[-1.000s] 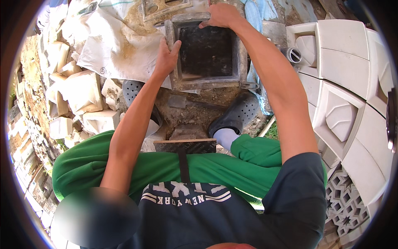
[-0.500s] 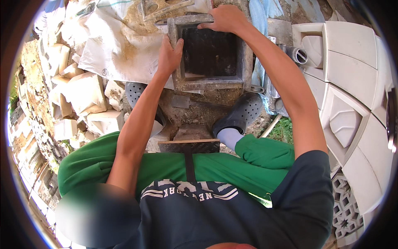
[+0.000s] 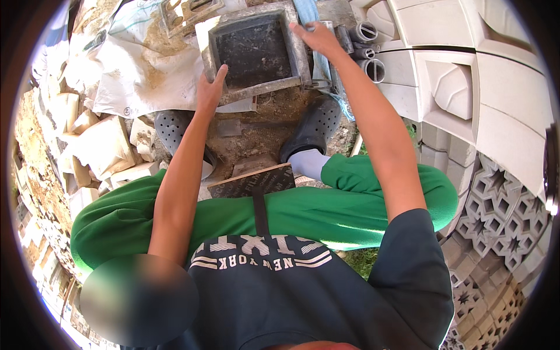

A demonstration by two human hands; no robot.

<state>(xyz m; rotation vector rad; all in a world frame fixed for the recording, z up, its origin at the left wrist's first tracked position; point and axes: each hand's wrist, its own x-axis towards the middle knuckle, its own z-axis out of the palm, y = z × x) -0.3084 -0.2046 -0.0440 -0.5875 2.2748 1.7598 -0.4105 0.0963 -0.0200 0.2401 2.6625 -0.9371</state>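
Note:
A square grey metal mould frame (image 3: 256,90) with a dark inside lies on the ground in front of me, between my feet. My left hand (image 3: 209,92) grips its near left corner. My right hand (image 3: 318,38) rests on its far right rim, fingers spread over the edge. I sit on a low seat in green trousers, with dark perforated clogs (image 3: 315,125) on both feet.
White cast blocks (image 3: 461,87) are stacked on the right, patterned openwork blocks (image 3: 501,204) lower right. Short grey pipe pieces (image 3: 368,49) lie beside the mould. A white sack (image 3: 140,70) and broken pale stones (image 3: 105,146) lie left. A dark board (image 3: 256,181) sits under my legs.
The view has shifted so the mould sits a little lower and more to the right. Both hands have stayed on the mould's edges.

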